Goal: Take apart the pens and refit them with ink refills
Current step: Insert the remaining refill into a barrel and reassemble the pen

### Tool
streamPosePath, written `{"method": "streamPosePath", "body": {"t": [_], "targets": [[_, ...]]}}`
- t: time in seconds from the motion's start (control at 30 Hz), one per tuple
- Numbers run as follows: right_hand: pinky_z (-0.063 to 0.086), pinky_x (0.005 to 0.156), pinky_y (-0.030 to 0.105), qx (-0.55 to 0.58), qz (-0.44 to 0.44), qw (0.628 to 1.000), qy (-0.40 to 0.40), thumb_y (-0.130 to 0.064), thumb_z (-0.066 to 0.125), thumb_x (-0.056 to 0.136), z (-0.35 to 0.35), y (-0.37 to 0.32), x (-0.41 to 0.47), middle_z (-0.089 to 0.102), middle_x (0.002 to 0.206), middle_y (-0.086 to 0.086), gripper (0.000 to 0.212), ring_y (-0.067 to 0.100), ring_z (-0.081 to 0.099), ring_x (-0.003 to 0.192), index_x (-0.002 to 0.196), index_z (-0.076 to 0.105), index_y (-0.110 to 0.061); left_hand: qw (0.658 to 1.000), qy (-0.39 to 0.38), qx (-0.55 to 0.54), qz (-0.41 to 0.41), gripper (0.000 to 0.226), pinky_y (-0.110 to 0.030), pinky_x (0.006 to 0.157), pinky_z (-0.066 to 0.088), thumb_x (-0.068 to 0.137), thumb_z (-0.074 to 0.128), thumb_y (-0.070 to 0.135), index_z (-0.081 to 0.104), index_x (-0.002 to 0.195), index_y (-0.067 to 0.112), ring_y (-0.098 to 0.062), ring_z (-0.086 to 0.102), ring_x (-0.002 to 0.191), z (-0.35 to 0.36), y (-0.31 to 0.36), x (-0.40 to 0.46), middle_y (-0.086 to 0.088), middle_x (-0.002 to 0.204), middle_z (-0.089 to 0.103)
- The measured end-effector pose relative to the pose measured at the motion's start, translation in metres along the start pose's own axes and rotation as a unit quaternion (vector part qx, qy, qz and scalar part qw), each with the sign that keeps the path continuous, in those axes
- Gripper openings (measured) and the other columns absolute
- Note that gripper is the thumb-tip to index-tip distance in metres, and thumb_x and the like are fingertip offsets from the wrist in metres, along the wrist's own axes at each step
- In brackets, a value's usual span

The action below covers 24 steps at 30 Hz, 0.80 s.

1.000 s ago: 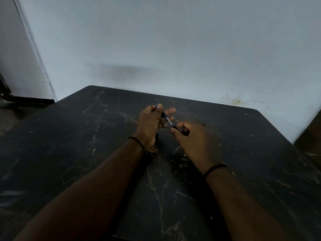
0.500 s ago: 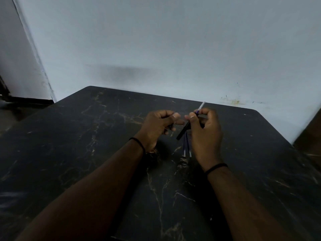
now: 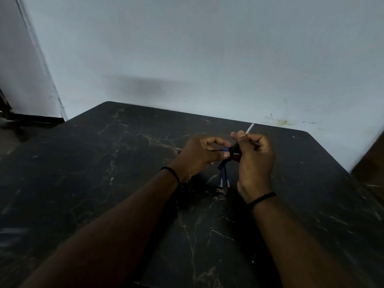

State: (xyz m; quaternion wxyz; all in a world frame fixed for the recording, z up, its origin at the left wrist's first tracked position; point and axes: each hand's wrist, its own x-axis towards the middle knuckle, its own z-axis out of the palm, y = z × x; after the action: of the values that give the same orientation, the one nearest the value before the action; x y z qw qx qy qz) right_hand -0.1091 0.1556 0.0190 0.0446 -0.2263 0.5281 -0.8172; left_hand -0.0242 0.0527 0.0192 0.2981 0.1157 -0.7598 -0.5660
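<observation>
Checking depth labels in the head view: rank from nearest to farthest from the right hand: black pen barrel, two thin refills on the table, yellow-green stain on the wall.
1. Black pen barrel: gripped in the right hand, slanting down to its left.
2. Two thin refills: lying on the dark marble table, just left of that hand's wrist.
3. Yellow-green stain: on the pale wall beyond the table's far edge.

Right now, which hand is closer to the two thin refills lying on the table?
Hard to call, maybe the right. The refills lie between both wrists. The right hand sits beside them holding the black pen; the left hand sits on their other side.
</observation>
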Motion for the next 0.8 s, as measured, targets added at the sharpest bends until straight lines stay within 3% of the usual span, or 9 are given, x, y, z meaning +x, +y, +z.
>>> {"method": "streamPosePath", "body": {"t": [0.13,0.27,0.37,0.43,0.5,0.57,0.63,0.7,0.8], "targets": [[0.055,0.089,0.041,0.049,0.022,0.998,0.010,-0.007,0.065,0.094,0.002,-0.004,0.000,0.074,0.100,0.014,0.014,0.012,0.073,0.092,0.085,0.060,-0.017,0.999,0.000,0.052,0.009,0.023,-0.013,0.068,0.051,0.075,0.081,0.004,0.072,0.088,0.021,-0.002,0.070,0.072,0.004,-0.001,0.001,0.010,0.074,0.075],[0.049,0.072,0.013,0.056,-0.064,0.991,0.103,-0.006,0.064,0.095,-0.003,-0.015,0.007,0.066,0.087,-0.002,0.018,-0.007,0.063,0.075,0.088,0.060,-0.021,0.993,0.006,0.119,-0.008,0.020,-0.019,0.073,0.056,0.073,0.082,0.005,0.074,0.091,0.011,-0.004,0.070,0.074,-0.002,-0.001,0.001,0.005,0.079,0.075],[0.048,0.068,0.022,0.049,-0.157,0.977,0.139,-0.005,0.059,0.098,-0.010,-0.026,0.015,0.060,0.083,0.003,0.016,0.008,0.058,0.068,0.092,0.056,-0.020,0.986,0.026,0.163,-0.005,0.021,-0.028,0.082,0.058,0.075,0.081,0.008,0.075,0.096,0.009,-0.013,0.073,0.083,-0.008,-0.001,0.002,-0.004,0.089,0.077],[0.049,0.064,0.030,0.026,-0.194,0.975,0.101,-0.006,0.056,0.099,-0.010,-0.027,0.014,0.064,0.086,0.011,0.009,0.015,0.062,0.064,0.098,0.055,-0.015,0.987,0.052,0.154,-0.005,0.023,-0.031,0.084,0.059,0.076,0.080,0.007,0.074,0.098,0.007,-0.015,0.073,0.085,-0.012,-0.004,0.002,-0.007,0.092,0.076],[0.054,0.070,0.032,-0.031,-0.201,0.978,0.048,-0.005,0.055,0.098,-0.008,-0.022,0.009,0.070,0.093,0.011,0.012,0.015,0.069,0.077,0.105,0.061,-0.013,0.986,0.076,0.147,-0.007,0.023,-0.032,0.083,0.059,0.076,0.080,0.008,0.074,0.098,0.009,-0.015,0.073,0.085,-0.015,-0.007,0.004,-0.006,0.093,0.076],[0.055,0.082,0.023,-0.111,-0.178,0.978,-0.016,-0.003,0.056,0.096,-0.007,-0.014,0.005,0.072,0.102,-0.004,0.024,0.001,0.068,0.093,0.113,0.067,-0.015,0.986,0.089,0.138,-0.012,0.022,-0.031,0.081,0.060,0.075,0.081,0.009,0.074,0.096,0.013,-0.013,0.073,0.083,-0.017,-0.009,0.005,-0.004,0.091,0.076],[0.049,0.079,0.008,-0.173,-0.159,0.969,-0.070,-0.004,0.055,0.096,-0.007,-0.006,0.002,0.069,0.104,-0.020,0.035,-0.013,0.062,0.093,0.126,0.067,-0.019,0.989,0.090,0.117,-0.016,0.021,-0.028,0.077,0.059,0.075,0.081,0.008,0.073,0.092,0.016,-0.011,0.074,0.080,-0.018,-0.011,0.006,0.000,0.088,0.077],[0.050,0.067,0.008,-0.192,-0.158,0.964,-0.090,-0.009,0.052,0.099,-0.009,-0.002,0.001,0.070,0.095,-0.025,0.038,-0.008,0.063,0.090,0.133,0.063,-0.019,0.990,0.085,0.110,-0.014,0.022,-0.027,0.077,0.059,0.074,0.081,0.006,0.072,0.088,0.021,-0.010,0.074,0.081,-0.018,-0.012,0.006,0.001,0.087,0.076],[0.047,0.069,0.006,-0.226,-0.178,0.955,-0.077,-0.018,0.050,0.102,-0.010,-0.002,0.002,0.066,0.094,-0.029,0.036,0.002,0.054,0.102,0.136,0.061,-0.017,0.993,0.077,0.091,-0.015,0.025,-0.030,0.081,0.059,0.075,0.079,0.002,0.072,0.087,0.022,-0.013,0.074,0.084,-0.018,-0.012,0.005,-0.001,0.088,0.077]]}}
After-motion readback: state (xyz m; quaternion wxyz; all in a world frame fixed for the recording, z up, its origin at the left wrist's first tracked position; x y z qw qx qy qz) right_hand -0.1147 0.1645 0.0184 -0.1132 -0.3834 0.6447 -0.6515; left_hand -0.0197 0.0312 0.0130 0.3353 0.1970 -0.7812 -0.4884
